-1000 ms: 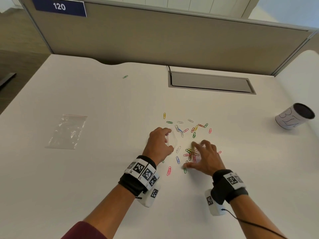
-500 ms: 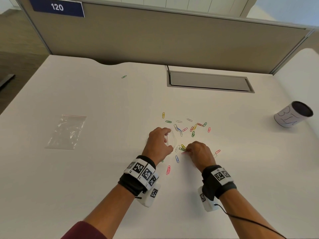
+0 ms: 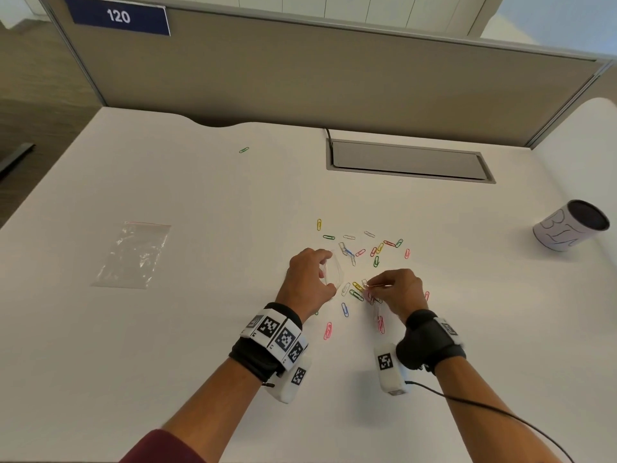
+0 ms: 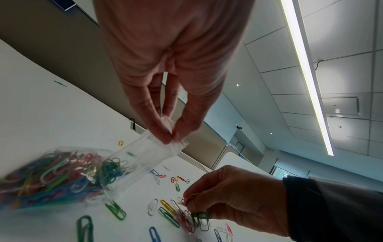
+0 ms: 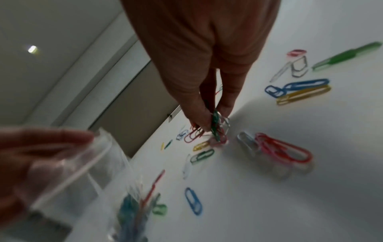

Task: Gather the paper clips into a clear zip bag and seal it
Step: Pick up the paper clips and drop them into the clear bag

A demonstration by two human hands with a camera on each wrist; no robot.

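Left hand [image 3: 309,279] pinching zip bag [image 4: 145,152] mouth, right hand [image 3: 399,289] pinching paper clips [image 5: 217,126] beside it

Wide bare desk [image 3: 187,345] left of left hand [image 3: 305,282], up to flat spare bag [image 3: 132,255]. Loose paper clips [image 3: 364,248] litter the gap between and beyond both hands. Cup [image 3: 567,225] far right of right hand [image 3: 399,290]; partition [image 3: 300,78] blocks the back.

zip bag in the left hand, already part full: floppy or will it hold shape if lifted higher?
Probably floppy: the zip bag is thin film, pinched at its rim by the left hand. Likely bottom-heavy, with paper clips bunched low, so it may sag and swing.
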